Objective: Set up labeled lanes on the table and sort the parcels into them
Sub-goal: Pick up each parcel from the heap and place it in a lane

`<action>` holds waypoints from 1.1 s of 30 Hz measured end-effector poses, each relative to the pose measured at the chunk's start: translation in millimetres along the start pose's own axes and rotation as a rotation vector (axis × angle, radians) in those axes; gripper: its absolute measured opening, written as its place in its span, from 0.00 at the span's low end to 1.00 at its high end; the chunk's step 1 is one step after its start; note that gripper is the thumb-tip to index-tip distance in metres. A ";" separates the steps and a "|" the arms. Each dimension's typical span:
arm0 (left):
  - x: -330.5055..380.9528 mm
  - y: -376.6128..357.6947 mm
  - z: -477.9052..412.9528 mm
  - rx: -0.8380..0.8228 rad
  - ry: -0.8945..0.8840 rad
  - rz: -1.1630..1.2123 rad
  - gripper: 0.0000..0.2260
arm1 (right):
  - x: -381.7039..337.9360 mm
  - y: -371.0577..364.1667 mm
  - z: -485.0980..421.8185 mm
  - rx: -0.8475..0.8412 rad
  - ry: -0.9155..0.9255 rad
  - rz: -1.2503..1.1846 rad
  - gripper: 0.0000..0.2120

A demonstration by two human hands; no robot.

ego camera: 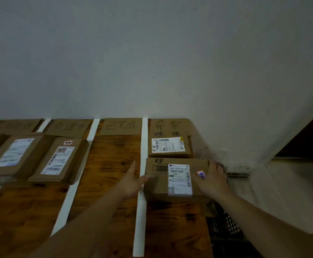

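Observation:
A brown parcel (pixel 157 185) with a white shipping label lies in the rightmost lane of the wooden table (pixel 111 164). My left hand (pixel 132 181) holds its left side, thumb on the top edge and fingers stretched along the side. Over the parcel's right edge, my right hand (pixel 214 178) grips it. Behind it sits another labelled parcel (pixel 170 147), just below the handwritten cardboard lane sign (pixel 170 126). White tape strips (pixel 144 146) mark the lanes. Further signs (pixel 121 126) stand at the back of the other lanes.
Two more parcels (pixel 60 161) (pixel 16 155) lie in the left lanes. The lane left of the held parcel shows bare wood. The table ends just right of my right hand, with a black crate (pixel 224 226) below. A white wall rises behind the table.

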State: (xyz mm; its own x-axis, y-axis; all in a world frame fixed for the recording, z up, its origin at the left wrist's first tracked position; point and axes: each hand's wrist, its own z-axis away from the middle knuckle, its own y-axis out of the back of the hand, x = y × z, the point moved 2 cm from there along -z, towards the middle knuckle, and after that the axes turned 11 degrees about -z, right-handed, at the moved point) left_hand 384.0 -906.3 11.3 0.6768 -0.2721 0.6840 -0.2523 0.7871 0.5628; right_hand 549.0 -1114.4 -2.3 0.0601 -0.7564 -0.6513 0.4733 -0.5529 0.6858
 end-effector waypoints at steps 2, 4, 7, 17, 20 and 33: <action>-8.6 38.9 8.0 0.031 -0.006 -0.078 0.36 | -39.8 1.1 0.0 -0.055 0.103 0.060 0.38; -27.9 87.5 22.2 0.082 -0.043 -0.177 0.35 | -89.8 -10.8 4.6 -0.134 0.217 0.100 0.36; -73.4 170.1 52.8 0.198 -0.080 -0.324 0.33 | -174.7 -49.7 27.5 -0.220 0.400 0.142 0.33; -286.3 434.5 195.2 0.440 0.155 -0.457 0.35 | -403.7 -267.3 184.4 -0.448 0.721 0.366 0.28; -339.7 495.0 231.9 0.480 0.217 -0.403 0.35 | -459.9 -320.5 228.4 -0.519 0.794 0.436 0.29; -513.8 709.8 265.2 0.587 0.425 -0.343 0.35 | -681.1 -551.7 293.3 -0.652 1.014 0.424 0.25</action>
State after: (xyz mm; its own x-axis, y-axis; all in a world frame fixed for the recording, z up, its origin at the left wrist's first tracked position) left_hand -326.3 -354.6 182.4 0.9583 -0.1193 0.2597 -0.2249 0.2458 0.9429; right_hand -10.8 -396.7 158.2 0.8161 -0.0668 -0.5740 0.5768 0.1566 0.8018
